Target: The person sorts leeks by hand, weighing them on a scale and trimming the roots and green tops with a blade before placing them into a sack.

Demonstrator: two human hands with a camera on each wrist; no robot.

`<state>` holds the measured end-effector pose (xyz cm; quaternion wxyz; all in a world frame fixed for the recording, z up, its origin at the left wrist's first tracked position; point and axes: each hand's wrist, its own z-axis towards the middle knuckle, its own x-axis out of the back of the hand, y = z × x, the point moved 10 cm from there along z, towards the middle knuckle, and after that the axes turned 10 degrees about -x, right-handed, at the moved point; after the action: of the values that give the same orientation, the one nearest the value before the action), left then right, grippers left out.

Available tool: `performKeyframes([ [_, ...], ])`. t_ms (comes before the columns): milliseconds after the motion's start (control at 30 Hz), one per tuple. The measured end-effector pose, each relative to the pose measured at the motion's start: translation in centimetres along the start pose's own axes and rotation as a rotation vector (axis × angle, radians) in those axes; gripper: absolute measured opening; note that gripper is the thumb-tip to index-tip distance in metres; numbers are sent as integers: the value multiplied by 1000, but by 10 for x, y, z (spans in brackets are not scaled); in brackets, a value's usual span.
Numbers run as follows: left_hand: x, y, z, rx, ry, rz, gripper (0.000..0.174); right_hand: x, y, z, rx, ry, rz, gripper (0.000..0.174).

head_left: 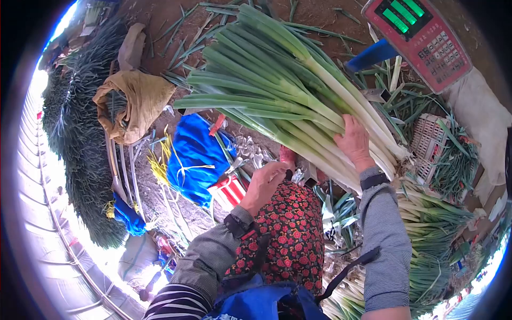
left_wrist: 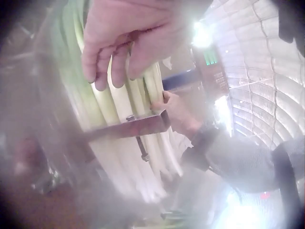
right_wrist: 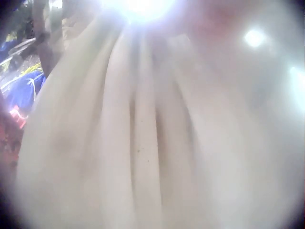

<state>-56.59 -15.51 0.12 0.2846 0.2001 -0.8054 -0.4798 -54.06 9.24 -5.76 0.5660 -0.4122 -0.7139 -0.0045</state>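
Centrally, a bundle of green onions (head_left: 298, 101) lies slantwise in the head view. The stalks are long, smooth and round. Their white ends point toward the person and their flat green leaves fan out away from the person.

The right hand (head_left: 353, 141) rests on top of the white section. Its palm is down and its fingers are laid out along the curve of the stalks, so the grip is apart and presses rather than clamps. The right wrist view shows only pale, ribbed stalks at close range.

The left hand (head_left: 264, 184) sits below the same white section, nearer the person. The left wrist view shows its fingers curled against the stalks. Whether this grip is clamped on them cannot be told. In that view a square metal bar (left_wrist: 128, 128) crosses in front of the stalks, just under the fingers.

- A red scale (head_left: 421, 34) with a green display stands beyond the bundle.
- A glossy blue bag (head_left: 194, 157) and a crumpled brown sack (head_left: 136, 101) lie on the dirt floor (head_left: 160, 21).
- A plastic lattice basket (head_left: 426, 140) lies near the white ends.
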Motion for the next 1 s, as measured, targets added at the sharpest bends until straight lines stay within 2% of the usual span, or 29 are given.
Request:
performKeyframes([
  [100, -1, 10, 14, -95, 17, 38, 21, 9, 3, -1, -14, 29, 54, 48],
  [300, -7, 6, 31, -158, 83, -20, 19, 34, 8, -2, -80, 127, 128, 38],
  [400, -9, 3, 27, -165, 90, -71, 18, 88, -7, -5, -77, 290, 95, 35],
  [467, -10, -4, 19, -94, 58, -124, 19, 130, -22, -18, -23, 393, 118, 34],
  [567, -5, 5, 11, -8, 18, -193, 20, 168, -36, -44, -6, 418, 137, 30],
  [600, -3, 9, 9, 18, 4, -215, 20, 168, -39, -56, 2, 386, 167, 29],
  [633, -7, 6, 5, 82, -38, -350, 31, 165, -42, -70, 10, 354, 197, 28],
  [667, -8, 19, 5, 59, -47, -428, 35, 161, -46, -85, 16, 322, 226, 27],
  [733, -7, 60, 6, 12, -71, -584, 45, 127, -57, -118, -6, 152, 239, 24],
  [767, -13, 72, 4, 36, -6, -832, 54, 109, -71, -132, 6, 38, 319, 24],
  [800, -16, 82, -3, 91, -19, -993, 51, 90, -86, -145, 18, -76, 402, 24],
  [867, -24, 96, -17, 208, -47, -1314, 45, 56, -105, -170, 96, -123, 436, 33],
  [900, -36, 67, -29, 328, 27, -1438, 31, 52, -109, -170, 147, -145, 453, 29],
  [967, -27, 42, -42, 241, 92, -1381, 23, 49, -116, -162, 248, -188, 477, 21],
  [1000, -19, 37, -48, 192, 116, -1358, 21, 47, -103, -151, 124, -158, 491, 18],
])
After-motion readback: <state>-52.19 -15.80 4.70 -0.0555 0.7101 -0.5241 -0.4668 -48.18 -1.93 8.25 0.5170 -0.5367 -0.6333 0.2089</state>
